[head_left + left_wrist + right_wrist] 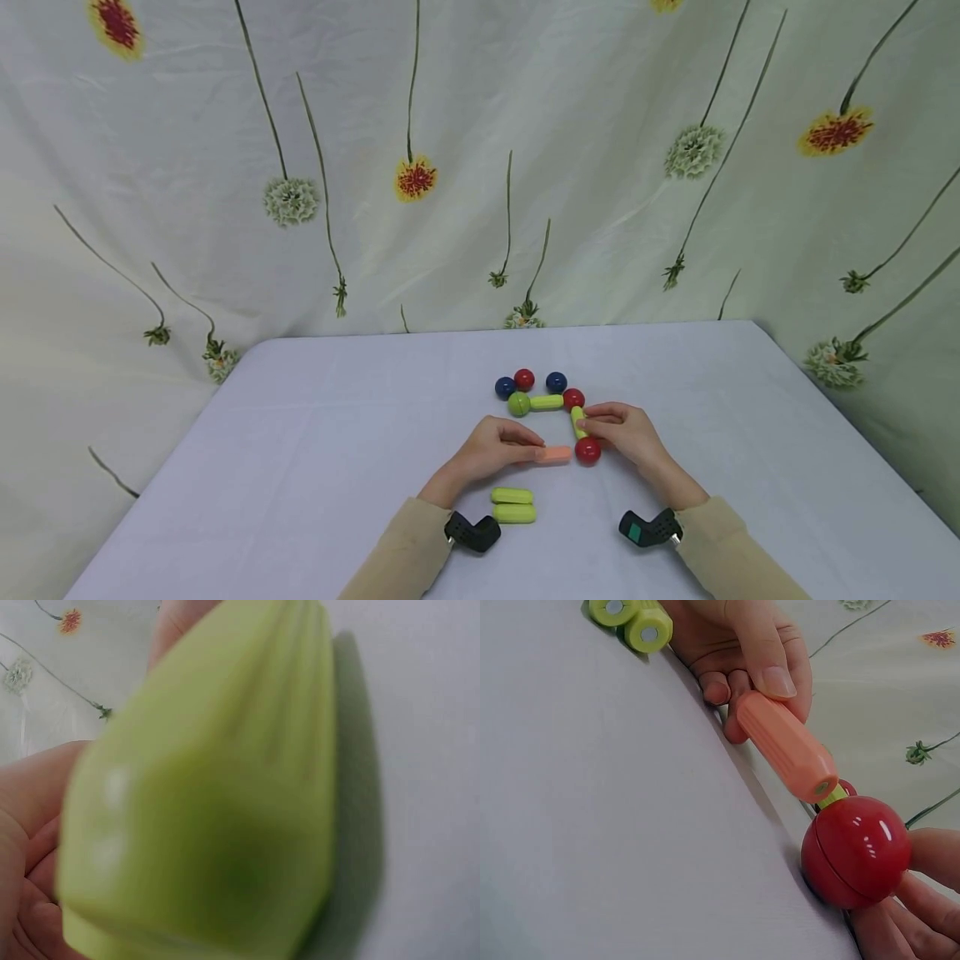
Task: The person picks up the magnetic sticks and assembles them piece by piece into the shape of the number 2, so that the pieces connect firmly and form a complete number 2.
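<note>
An orange rod (555, 454) is pinched at one end by my left hand (495, 450). Its free end points at a glossy red ball (588, 451), close beside it in the head view and overlapping it in the right wrist view. My right hand (626, 433) pinches a yellow-green rod (578, 422) that runs from this ball up to another red ball (573, 398). In the right wrist view, fingers (934, 855) lie right behind the nearer ball. A second yellow-green rod (547, 402) links the upper red ball to a green ball (518, 404).
Two loose yellow-green rods (513, 513) lie side by side near my left wrist; one fills the left wrist view, blurred. A blue ball (505, 387) and a red ball (524, 379) sit behind the green ball. Another blue ball (557, 382) stands farther back on the white table (337, 467).
</note>
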`<action>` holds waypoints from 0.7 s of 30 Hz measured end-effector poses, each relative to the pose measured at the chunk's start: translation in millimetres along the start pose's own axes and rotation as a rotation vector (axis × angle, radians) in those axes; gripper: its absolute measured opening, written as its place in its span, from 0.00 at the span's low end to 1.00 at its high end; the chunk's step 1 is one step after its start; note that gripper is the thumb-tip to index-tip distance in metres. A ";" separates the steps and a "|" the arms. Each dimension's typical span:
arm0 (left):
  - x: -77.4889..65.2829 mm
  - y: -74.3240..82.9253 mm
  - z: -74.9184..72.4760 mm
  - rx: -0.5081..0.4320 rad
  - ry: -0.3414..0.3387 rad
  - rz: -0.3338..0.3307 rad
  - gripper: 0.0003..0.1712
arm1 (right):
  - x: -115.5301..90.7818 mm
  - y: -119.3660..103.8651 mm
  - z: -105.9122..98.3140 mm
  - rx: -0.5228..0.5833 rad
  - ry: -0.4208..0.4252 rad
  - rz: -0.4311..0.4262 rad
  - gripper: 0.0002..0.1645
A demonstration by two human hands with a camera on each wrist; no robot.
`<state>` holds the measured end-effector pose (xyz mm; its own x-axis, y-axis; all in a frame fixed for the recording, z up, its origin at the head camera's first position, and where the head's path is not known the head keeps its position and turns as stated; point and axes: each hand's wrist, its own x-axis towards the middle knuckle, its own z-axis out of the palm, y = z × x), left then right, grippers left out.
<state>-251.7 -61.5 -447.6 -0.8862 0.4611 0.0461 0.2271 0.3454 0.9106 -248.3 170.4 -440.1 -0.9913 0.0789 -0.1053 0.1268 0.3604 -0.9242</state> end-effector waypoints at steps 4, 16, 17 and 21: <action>-4.7 10.8 0.5 0.009 0.006 -0.008 0.09 | 0.3 0.1 -0.1 -0.008 0.001 -0.004 0.23; -18.0 38.5 -2.3 -0.005 0.003 0.003 0.10 | 0.0 0.6 -0.3 -0.018 0.000 -0.006 0.23; -17.9 38.3 -2.2 -0.004 0.003 0.003 0.10 | -0.1 0.8 -0.4 -0.017 -0.001 -0.007 0.24; -17.8 38.3 -1.6 -0.003 0.008 -0.003 0.10 | 0.6 1.3 -0.1 -0.010 -0.005 -0.011 0.23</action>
<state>-227.8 -57.9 -412.8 -0.8899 0.4537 0.0468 0.2236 0.3446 0.9117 -248.7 171.1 -441.4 -0.9928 0.0706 -0.0968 0.1162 0.3707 -0.9215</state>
